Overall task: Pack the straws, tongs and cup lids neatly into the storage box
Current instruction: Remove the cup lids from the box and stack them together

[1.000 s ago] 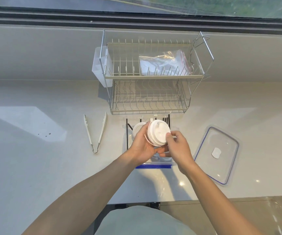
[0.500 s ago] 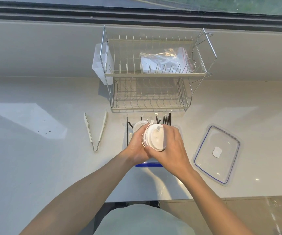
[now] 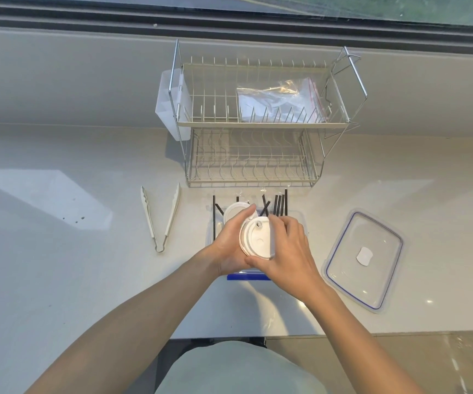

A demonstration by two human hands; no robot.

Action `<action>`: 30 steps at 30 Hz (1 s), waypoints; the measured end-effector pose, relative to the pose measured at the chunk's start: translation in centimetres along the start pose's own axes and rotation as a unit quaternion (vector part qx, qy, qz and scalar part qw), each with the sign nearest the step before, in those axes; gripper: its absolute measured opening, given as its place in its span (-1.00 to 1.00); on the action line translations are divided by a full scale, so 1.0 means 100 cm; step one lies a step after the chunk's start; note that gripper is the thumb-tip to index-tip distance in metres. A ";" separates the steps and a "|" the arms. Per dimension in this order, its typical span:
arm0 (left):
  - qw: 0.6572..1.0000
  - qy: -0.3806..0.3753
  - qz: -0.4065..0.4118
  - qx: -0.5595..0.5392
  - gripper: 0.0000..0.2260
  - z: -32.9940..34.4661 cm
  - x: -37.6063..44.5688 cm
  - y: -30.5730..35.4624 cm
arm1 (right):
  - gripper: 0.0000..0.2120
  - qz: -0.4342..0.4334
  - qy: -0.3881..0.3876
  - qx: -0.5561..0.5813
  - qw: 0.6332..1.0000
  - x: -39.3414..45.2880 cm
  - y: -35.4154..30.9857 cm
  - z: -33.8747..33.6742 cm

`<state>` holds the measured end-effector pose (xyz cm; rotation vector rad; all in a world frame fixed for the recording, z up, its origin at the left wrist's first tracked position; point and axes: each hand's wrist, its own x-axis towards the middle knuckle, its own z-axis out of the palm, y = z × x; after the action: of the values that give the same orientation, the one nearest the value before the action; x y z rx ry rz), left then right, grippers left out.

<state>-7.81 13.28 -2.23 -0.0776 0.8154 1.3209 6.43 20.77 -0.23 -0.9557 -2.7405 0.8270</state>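
two hands, left hand [image 3: 231, 245] and right hand [image 3: 289, 251], close round a stack of cup lids [image 3: 256, 240] over the storage box [image 3: 300, 220]. straws [image 3: 279, 204] and one lid [image 3: 234, 211] sit inside; tongs [image 3: 161, 217] lie unpacked at left, box cover [image 3: 364, 260] off at right.

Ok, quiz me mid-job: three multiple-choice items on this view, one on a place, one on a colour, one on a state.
1. Where do the tongs lie?
A. on the counter, left of the storage box
B. inside the box
C. on the rack's top shelf

2. What colour are the straws?
A. white
B. black
C. red

3. What is the state of the box lid?
A. clipped onto the box
B. held in a hand
C. off, flat on the counter to the right

Answers:
1 A, they rest on bare counter beside the storage box.
2 B, dark sticks poke out of the box's far end.
3 C, both hands, left hand and right hand, hold the cup lids instead.
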 end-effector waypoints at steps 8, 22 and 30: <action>0.999 0.018 0.005 0.050 -0.65 0.000 -0.004 0.001 | -0.14 -0.016 0.001 0.016 1.000 0.002 0.001 0.006; 0.955 0.236 0.131 0.124 -0.69 -0.027 -0.007 0.002 | -0.70 0.128 -0.107 -0.050 0.985 0.030 0.071 -0.001; 0.946 0.273 0.147 0.096 -0.64 -0.037 -0.010 0.000 | -0.80 0.125 -0.201 -0.128 0.963 0.040 0.070 0.026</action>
<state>-9.64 10.62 -4.33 -0.1780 1.4709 1.5139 6.29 26.61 -6.42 -1.3393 -3.1790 0.7879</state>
